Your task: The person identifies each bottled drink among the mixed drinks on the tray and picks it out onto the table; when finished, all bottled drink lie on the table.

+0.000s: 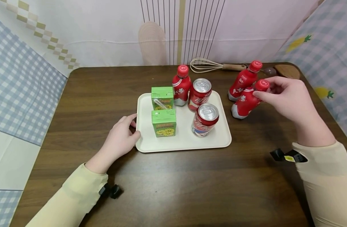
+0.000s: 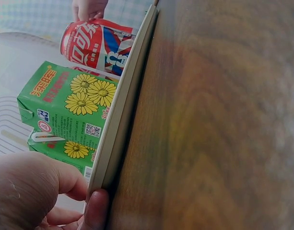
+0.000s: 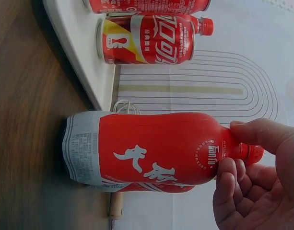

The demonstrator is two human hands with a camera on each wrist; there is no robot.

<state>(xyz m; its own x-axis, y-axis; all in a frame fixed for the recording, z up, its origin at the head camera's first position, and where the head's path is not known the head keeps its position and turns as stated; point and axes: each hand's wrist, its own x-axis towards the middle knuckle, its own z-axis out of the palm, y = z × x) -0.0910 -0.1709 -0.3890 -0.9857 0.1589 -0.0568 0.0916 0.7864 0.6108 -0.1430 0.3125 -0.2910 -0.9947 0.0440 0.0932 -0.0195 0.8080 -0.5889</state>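
My right hand pinches a red plastic drink bottle at its neck, just below the red cap. A second red bottle stands right behind it. Whether the held bottle's base touches the table cannot be told. My left hand grips the left rim of a cream tray between thumb and fingers. On the tray are two green drink cartons, a front one and a rear one with a white straw, plus two red cans, one in front and one behind, and another red bottle.
A whisk with a wooden handle lies along the table's back edge, behind the bottles. A wooden utensil head is at the back right corner. The dark wooden table meets patterned cloth behind and at both sides.
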